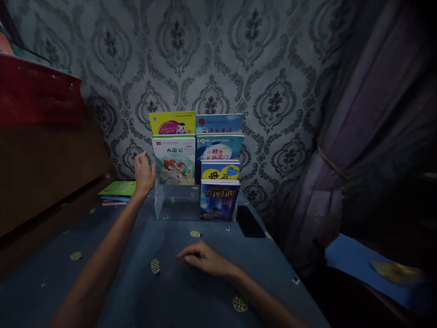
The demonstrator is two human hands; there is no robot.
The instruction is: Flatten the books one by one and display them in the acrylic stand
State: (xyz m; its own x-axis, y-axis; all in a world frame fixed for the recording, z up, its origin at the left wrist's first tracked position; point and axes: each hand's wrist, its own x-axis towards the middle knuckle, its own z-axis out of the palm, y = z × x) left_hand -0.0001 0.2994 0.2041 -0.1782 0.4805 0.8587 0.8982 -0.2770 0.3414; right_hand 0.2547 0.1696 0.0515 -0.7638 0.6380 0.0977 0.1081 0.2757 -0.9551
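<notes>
My left hand (144, 174) is raised beside the left edge of a white-and-green picture book (175, 160), its fingers loosely bent and apart, with nothing seen in them. I cannot tell whether it touches the book. That book stands in a clear acrylic tiered rack (177, 210), with a yellow book (172, 122) behind it. The rack's right side carries a light blue book (219, 122), a blue book with a carp title (218, 150), a blue-and-yellow book (220, 171) and a dark blue book (219, 200) in front. Lower down, my right hand (206, 258) hovers over or rests on the tablecloth, fingers stretched out, holding nothing.
A small stack of thin books, green on top (118, 187), lies left of the rack. A black phone (251, 222) is at its right. A cardboard box (51, 168) with a red bag (41, 91) stands at left. A purple curtain (327, 182) hangs beyond the table's right edge.
</notes>
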